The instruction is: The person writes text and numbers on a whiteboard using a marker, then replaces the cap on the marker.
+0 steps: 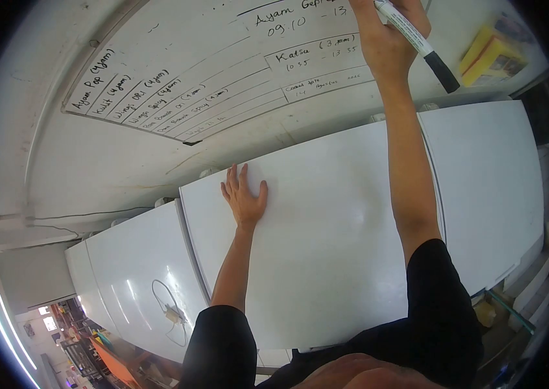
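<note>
My right hand [394, 48] is raised at the top of the head view, its fingers closed round a whiteboard marker [410, 29]. The marker has a white barrel, and its black end points down to the right. The hand covers part of the whiteboard [177, 55], which carries handwritten black words, times and ruled lines. The marker's writing tip is out of sight, so I cannot tell whether it touches the board. Lower down, my left hand [245, 198] lies with fingers spread on the white freezer lid [313, 246], near its back edge. It holds nothing.
More white lids [482, 188] continue to the right and left. A cable with a plug [172, 314] rests on the left lid [128, 279]. Yellow packaging [491, 57] is at the upper right by the wall. Shelving and an orange surface [115, 363] stand at the lower left.
</note>
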`<state>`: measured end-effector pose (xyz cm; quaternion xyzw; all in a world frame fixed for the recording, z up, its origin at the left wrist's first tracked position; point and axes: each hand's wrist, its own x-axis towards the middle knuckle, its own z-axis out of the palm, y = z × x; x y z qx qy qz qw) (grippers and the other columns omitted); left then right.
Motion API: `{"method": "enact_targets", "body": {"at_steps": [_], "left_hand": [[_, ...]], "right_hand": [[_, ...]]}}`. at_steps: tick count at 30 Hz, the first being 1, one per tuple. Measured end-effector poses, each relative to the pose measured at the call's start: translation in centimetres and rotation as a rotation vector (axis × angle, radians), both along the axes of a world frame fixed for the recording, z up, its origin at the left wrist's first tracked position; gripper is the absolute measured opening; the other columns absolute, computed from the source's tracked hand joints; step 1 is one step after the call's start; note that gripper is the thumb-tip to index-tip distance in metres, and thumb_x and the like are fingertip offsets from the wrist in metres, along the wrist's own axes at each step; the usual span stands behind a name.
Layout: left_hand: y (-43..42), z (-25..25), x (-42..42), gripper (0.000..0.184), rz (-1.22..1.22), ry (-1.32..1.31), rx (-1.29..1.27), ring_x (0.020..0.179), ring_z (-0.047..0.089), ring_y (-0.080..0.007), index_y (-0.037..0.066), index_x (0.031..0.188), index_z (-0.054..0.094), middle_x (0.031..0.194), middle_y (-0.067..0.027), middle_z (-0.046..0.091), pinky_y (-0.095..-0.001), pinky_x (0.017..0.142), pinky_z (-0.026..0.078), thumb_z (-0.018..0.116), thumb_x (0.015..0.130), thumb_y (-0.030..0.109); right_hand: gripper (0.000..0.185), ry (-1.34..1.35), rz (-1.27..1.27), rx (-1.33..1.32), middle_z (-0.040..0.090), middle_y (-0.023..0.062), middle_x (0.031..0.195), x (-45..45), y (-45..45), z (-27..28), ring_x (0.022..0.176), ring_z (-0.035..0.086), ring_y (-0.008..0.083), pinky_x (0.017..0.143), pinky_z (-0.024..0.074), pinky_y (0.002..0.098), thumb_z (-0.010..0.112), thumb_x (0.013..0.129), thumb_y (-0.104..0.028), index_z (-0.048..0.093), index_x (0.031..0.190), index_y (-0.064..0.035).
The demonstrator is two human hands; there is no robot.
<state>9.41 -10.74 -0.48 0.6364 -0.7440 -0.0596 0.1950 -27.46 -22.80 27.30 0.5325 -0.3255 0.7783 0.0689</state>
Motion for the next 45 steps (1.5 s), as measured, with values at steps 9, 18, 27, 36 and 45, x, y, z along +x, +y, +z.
{"method": "enact_targets", "body": {"at_steps": [9,18,27,36,45], "left_hand": [[0.0,0.2,-0.2,0.07,0.009,0.0,0.004,0.156,0.031,-0.0362,0.01,0.152,0.052,0.163,-0.016,0.041,-0.0635,0.127,0.014,0.073,0.09,0.036],[0.0,0.1,-0.1,0.071,0.008,-0.045,0.016,0.158,0.028,-0.0344,0.013,0.156,0.049,0.166,-0.0158,0.038,-0.0613,0.128,0.015,0.071,0.093,0.038],[0.0,-0.4,0.1,0.071,0.006,-0.021,-0.01,0.157,0.029,-0.0345,0.013,0.154,0.05,0.163,-0.0156,0.041,-0.0633,0.127,0.015,0.073,0.091,0.037],[0.0,-0.1,0.0,0.07,-0.001,-0.016,-0.008,0.157,0.03,-0.0355,0.012,0.153,0.051,0.163,-0.0161,0.041,-0.0635,0.127,0.015,0.073,0.091,0.037],[-0.1,-0.2,0.0,0.071,0.005,-0.032,0.001,0.157,0.029,-0.0352,0.012,0.155,0.05,0.164,-0.0165,0.04,-0.0625,0.127,0.015,0.072,0.092,0.038]], "right_hand": [[0.016,0.005,-0.082,0.002,0.074,0.0189,0.116,-0.7,-0.4,1.1,0.097,0.07,0.0204,0.083,0.0579,0.0328,0.08,0.094,-0.01,0.069,0.102,-0.001],[0.016,0.059,-0.137,-0.047,0.074,0.0201,0.115,-1.3,-0.9,0.7,0.095,0.072,0.0216,0.083,0.0574,0.0337,0.079,0.094,-0.01,0.069,0.099,0.001],[0.015,-0.006,-0.125,-0.06,0.075,0.018,0.111,-1.2,-1.1,0.8,0.097,0.071,0.0202,0.084,0.0562,0.0329,0.079,0.094,-0.008,0.069,0.101,0.001],[0.011,-0.087,-0.05,-0.033,0.074,0.0166,0.112,-1.2,-0.4,0.8,0.094,0.07,0.0188,0.08,0.0581,0.0314,0.076,0.094,-0.004,0.067,0.099,0.0005],[0.011,-0.089,-0.028,-0.057,0.073,0.015,0.112,-2.1,-1.2,0.0,0.087,0.069,0.015,0.075,0.0579,0.0273,0.076,0.096,-0.004,0.067,0.101,0.0003]]}}
